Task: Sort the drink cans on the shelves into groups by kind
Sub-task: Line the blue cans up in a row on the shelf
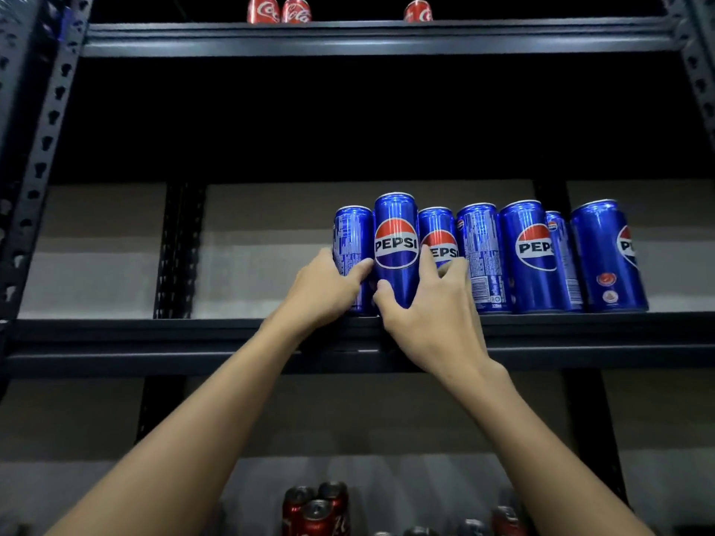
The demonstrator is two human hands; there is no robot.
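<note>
Both arms reach up to the middle shelf [154, 334]. Right hand [429, 303] wraps the front Pepsi can [395, 245] low, thumb on its left, fingers curled round its right. Left hand [329, 288] cups the leftmost blue can [352, 245], fingers curled. Both cans stand upright, touching, at the row's left end.

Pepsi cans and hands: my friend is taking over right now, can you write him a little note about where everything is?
Left hand grips the leftmost Pepsi can. Right hand grips the front Pepsi can beside it.
Seven blue Pepsi cans stand grouped on the middle shelf.
Three red Coca-Cola cans sit on the top shelf.
Left: the mixed cans on the bottom shelf, red ones and others too dim to identify, need sorting.
</note>
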